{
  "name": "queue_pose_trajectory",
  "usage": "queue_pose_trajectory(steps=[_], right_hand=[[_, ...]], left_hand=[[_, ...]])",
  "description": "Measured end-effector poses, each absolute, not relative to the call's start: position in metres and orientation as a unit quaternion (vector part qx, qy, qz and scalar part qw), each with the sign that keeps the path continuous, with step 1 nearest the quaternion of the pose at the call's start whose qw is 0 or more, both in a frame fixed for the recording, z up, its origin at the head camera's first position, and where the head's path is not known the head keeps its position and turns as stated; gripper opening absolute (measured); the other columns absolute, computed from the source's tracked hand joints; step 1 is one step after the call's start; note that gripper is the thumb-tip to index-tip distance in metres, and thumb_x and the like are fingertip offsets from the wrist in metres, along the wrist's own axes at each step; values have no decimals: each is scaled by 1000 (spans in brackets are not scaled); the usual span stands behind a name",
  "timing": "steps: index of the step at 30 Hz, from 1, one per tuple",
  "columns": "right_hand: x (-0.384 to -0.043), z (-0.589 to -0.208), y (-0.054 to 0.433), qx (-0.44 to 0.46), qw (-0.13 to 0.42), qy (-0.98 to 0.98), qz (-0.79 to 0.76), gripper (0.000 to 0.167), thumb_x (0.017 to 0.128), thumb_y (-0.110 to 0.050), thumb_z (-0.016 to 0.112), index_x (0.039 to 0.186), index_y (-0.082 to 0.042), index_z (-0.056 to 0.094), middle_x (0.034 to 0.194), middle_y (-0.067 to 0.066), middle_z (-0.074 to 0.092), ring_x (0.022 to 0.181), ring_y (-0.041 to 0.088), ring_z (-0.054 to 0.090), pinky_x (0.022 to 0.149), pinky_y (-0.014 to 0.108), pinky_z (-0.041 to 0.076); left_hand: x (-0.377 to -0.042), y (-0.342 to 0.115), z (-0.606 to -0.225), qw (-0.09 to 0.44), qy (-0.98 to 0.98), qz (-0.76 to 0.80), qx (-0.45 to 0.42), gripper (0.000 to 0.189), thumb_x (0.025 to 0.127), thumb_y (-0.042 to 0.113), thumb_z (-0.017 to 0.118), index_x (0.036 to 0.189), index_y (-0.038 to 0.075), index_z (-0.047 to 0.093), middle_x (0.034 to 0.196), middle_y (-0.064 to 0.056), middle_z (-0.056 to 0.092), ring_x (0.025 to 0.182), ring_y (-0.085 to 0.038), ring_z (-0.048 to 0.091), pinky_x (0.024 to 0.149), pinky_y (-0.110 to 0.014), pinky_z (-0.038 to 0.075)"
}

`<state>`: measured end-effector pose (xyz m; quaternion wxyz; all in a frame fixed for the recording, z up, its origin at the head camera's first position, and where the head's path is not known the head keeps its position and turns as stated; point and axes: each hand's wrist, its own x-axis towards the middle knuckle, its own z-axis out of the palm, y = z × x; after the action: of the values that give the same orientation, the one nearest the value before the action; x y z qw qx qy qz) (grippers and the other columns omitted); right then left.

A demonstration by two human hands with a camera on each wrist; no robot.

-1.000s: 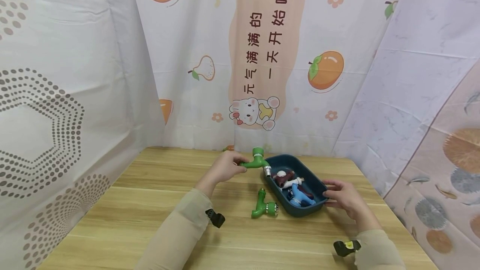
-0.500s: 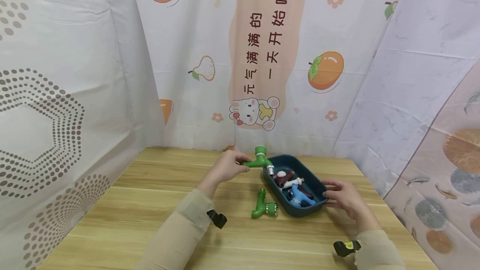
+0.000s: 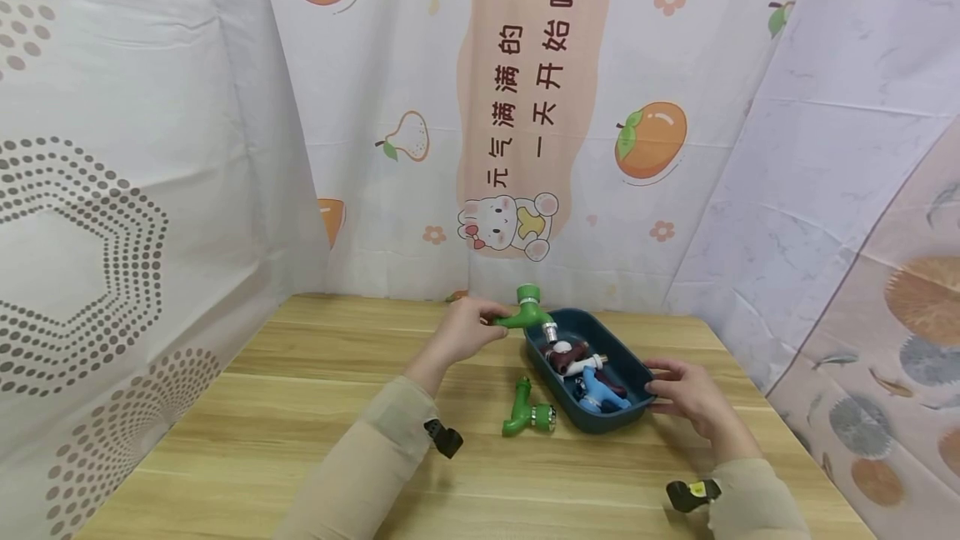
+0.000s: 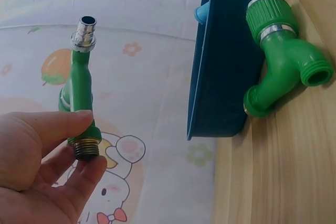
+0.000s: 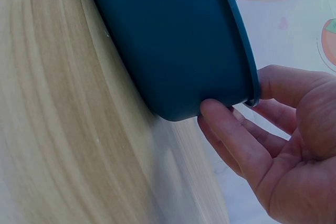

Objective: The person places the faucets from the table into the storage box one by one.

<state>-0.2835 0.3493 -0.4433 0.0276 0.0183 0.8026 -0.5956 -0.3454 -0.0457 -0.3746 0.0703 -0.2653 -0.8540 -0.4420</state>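
Observation:
My left hand [image 3: 463, 327] pinches a green plastic faucet [image 3: 528, 315] by its threaded end, with thumb and fingers around it in the left wrist view. Its silver nozzle hangs over the far left end of a dark blue bin [image 3: 558, 394]. My right hand [image 3: 693, 397] grips the bin's right end at the rim, as the right wrist view shows more closely. Inside the bin lie a blue faucet [image 3: 600, 394], a dark red faucet [image 3: 567, 357] and a white one [image 3: 583, 367], partly overlapping. A second green faucet [image 3: 528, 411] lies on the table, left of the bin.
The wooden table [image 3: 300, 407] runs back to a printed curtain [image 3: 405, 215]. More curtains hang at the left and right sides. Wrist cameras are strapped to both forearms.
My left hand has carried the green faucet rightward and slightly up, bringing its nozzle over the bin. The right hand and the bin have stayed in place.

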Motion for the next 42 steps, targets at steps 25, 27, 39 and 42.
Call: queue_pose_trajectory(steps=[25, 27, 39, 42], right_hand=[[-281, -443, 348, 16, 28, 798, -602, 55, 94, 5, 63, 144, 13, 44, 131, 38, 52, 100, 34, 67, 82, 51, 58], [-281, -442, 348, 15, 29, 798, -602, 55, 94, 5, 63, 145, 13, 44, 131, 38, 52, 100, 34, 67, 82, 50, 58], [-281, -442, 347, 18, 29, 797, -603, 54, 94, 5, 63, 144, 13, 45, 131, 38, 52, 100, 34, 67, 83, 51, 58], [-281, -442, 347, 18, 27, 798, -602, 53, 94, 5, 63, 144, 13, 45, 130, 37, 52, 100, 34, 67, 82, 51, 58]], left_hand=[[-363, -10, -376, 68, -867, -431, -242, 23, 91, 7, 76, 114, 11, 77, 106, -1, 71, 93, -14, 64, 82, -31, 55], [-364, -7, -377, 63, -869, -429, -239, 23, 91, 6, 76, 114, 10, 77, 106, -2, 71, 93, -14, 64, 82, -32, 55], [-364, 21, -383, 37, -887, -406, -215, 24, 92, 9, 77, 116, 13, 77, 114, -3, 70, 96, -14, 63, 82, -29, 55], [-361, 30, -385, 33, -893, -400, -205, 24, 92, 10, 76, 116, 14, 77, 117, -3, 69, 96, -14, 62, 81, -28, 55]])
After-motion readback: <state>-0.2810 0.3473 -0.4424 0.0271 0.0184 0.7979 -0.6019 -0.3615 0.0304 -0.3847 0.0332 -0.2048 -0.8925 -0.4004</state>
